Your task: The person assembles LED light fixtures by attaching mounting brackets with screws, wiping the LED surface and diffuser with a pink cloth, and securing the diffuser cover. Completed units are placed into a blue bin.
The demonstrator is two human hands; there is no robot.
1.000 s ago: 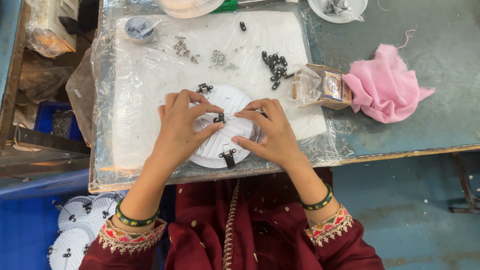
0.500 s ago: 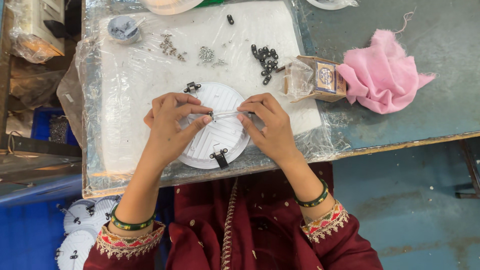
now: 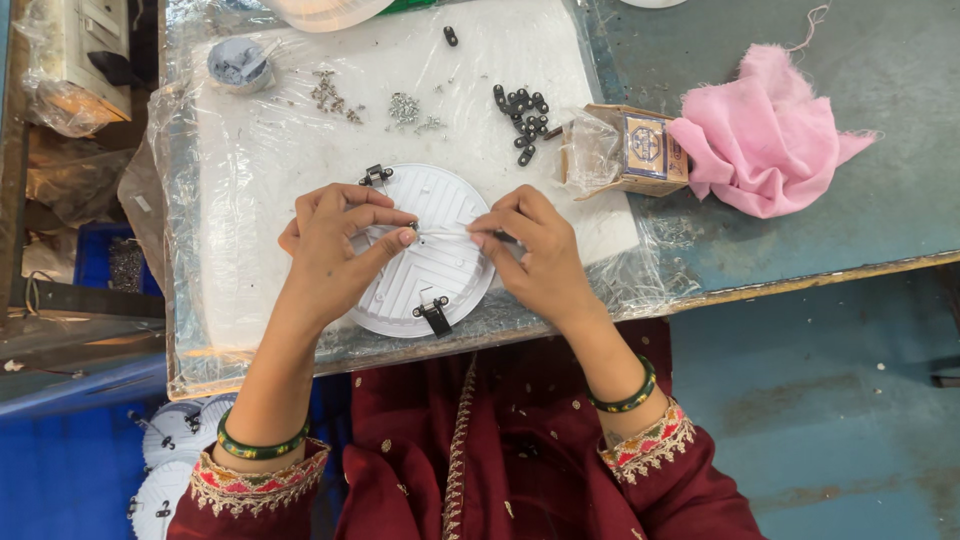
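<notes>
1. White round disc (image 3: 425, 255): ribbed, circular, lying flat on the plastic-covered white sheet (image 3: 260, 180) at centre frame. One dark clip (image 3: 376, 177) sits on its upper-left rim, a second (image 3: 434, 315) on its lower rim.
2. Change noted: a second ago both hands lay spread over the disc's middle; they now stand lifted and drawn apart, with a thin wire spring (image 3: 440, 232) stretched between them. The work appears to have moved from seating a part to handling this small wire piece.
3. Left hand (image 3: 335, 250): left of centre, thumb and forefinger closed narrowly on the wire's left end, other fingers curled.
4. Right hand (image 3: 530, 255): right of centre, fingertips pinched tight on the wire's right end, wrist angled to the lower right.
5. Surroundings: dark clips in a heap (image 3: 522, 115) at upper centre, small cardboard box (image 3: 640, 150) beside them, pink cloth (image 3: 765, 140) at upper right.
</notes>
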